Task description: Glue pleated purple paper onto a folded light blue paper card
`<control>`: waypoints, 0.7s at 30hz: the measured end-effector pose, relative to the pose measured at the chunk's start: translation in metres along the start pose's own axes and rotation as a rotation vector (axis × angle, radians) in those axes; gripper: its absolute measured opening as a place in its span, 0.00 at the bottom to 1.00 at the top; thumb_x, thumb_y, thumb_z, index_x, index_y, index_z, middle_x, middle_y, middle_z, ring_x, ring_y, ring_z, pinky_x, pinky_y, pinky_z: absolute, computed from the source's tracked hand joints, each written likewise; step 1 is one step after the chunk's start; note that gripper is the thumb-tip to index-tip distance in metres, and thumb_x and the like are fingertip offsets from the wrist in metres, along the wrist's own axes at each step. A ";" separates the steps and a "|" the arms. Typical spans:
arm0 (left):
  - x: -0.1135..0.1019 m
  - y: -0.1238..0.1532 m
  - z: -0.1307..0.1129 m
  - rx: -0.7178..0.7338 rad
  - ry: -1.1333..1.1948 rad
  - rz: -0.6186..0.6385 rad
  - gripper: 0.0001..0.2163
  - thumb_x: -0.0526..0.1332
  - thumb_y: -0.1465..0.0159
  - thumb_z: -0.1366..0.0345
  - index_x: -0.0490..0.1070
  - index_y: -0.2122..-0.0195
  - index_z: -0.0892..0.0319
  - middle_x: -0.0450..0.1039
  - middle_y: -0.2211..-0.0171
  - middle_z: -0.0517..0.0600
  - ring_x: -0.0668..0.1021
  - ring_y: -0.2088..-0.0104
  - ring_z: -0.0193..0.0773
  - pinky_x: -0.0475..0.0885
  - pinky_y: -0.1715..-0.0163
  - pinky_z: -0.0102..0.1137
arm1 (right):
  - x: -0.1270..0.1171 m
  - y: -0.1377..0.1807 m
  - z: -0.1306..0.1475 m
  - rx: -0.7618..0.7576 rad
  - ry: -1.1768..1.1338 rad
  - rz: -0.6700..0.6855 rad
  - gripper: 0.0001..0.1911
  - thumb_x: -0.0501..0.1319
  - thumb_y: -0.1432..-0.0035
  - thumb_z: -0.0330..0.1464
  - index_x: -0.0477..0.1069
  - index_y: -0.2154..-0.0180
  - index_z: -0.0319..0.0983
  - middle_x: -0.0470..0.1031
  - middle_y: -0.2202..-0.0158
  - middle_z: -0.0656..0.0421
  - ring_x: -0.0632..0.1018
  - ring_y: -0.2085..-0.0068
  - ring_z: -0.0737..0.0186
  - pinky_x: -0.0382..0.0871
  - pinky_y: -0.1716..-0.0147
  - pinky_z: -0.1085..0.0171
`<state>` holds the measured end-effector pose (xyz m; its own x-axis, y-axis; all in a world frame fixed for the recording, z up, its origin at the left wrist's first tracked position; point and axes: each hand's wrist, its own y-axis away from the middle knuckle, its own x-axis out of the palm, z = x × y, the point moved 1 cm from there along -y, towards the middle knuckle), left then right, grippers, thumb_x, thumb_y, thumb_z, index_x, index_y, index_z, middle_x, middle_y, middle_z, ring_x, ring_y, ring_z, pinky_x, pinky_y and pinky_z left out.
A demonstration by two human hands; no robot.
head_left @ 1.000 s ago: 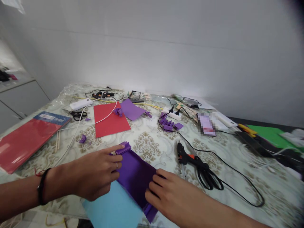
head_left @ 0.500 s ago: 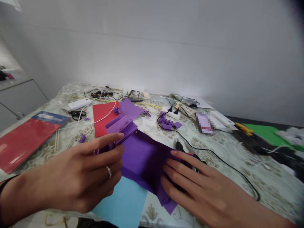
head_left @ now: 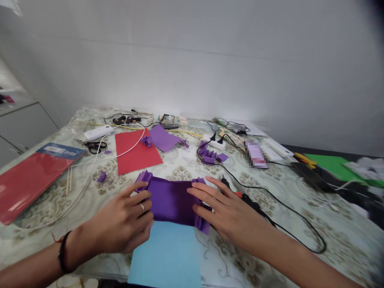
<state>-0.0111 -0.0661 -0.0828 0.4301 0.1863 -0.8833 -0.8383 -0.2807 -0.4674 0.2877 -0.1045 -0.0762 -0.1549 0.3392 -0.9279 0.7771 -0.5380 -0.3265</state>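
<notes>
A purple paper sheet [head_left: 171,198], pleated at both ends, lies flat on the patterned table [head_left: 300,208]. My left hand [head_left: 126,220] presses its left pleated edge with curled fingers. My right hand [head_left: 225,210] lies on its right edge with fingers stretched out and spread. The sheet partly overlaps a light blue sheet [head_left: 168,256] at the table's near edge.
A black glue gun [head_left: 249,200] with a looping cord lies just right of my right hand. Farther back are a red sheet [head_left: 136,150], a purple sheet [head_left: 163,138], folded purple pieces [head_left: 210,156], scissors [head_left: 94,146], a power strip [head_left: 214,144] and a phone [head_left: 256,154]. A red paper pack [head_left: 27,182] lies at left.
The purple sheet, lifted and half unfolded half a second ago, now lies flat and turned crosswise. Both hands have come down onto its two pleated ends.
</notes>
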 end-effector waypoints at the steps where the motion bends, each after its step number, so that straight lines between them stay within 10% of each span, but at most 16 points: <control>1: 0.008 0.002 0.000 -0.018 0.015 0.011 0.10 0.60 0.31 0.69 0.73 0.70 0.57 0.76 0.72 0.47 0.79 0.61 0.43 0.71 0.39 0.48 | 0.008 0.001 0.000 0.021 -0.018 0.031 0.15 0.57 0.36 0.18 0.78 0.55 0.36 0.78 0.39 0.45 0.73 0.33 0.47 0.63 0.30 0.39; 9: 0.023 0.011 0.007 -0.091 0.186 0.047 0.13 0.60 0.30 0.67 0.75 0.46 0.58 0.80 0.44 0.55 0.78 0.40 0.49 0.64 0.31 0.52 | 0.042 0.006 0.009 0.161 -0.120 0.038 0.35 0.54 0.41 0.13 0.68 0.34 0.35 0.72 0.35 0.44 0.70 0.32 0.44 0.69 0.35 0.38; 15: 0.019 0.004 0.021 -0.186 0.251 0.077 0.12 0.60 0.27 0.67 0.75 0.45 0.55 0.78 0.43 0.55 0.78 0.40 0.47 0.65 0.32 0.53 | 0.039 0.008 0.016 0.436 -0.353 -0.092 0.14 0.54 0.28 0.24 0.75 0.48 0.35 0.78 0.52 0.47 0.78 0.50 0.50 0.78 0.49 0.47; 21: 0.050 -0.026 0.030 -0.161 0.345 0.200 0.12 0.62 0.28 0.66 0.77 0.45 0.57 0.80 0.47 0.55 0.79 0.45 0.50 0.72 0.40 0.49 | 0.061 0.001 0.038 0.575 -0.400 0.144 0.13 0.63 0.30 0.29 0.76 0.46 0.36 0.79 0.49 0.48 0.78 0.47 0.44 0.75 0.45 0.40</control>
<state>0.0221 -0.0211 -0.1143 0.3745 -0.2043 -0.9044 -0.8651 -0.4280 -0.2616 0.2565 -0.1136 -0.1403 -0.3726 -0.0154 -0.9279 0.3788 -0.9153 -0.1369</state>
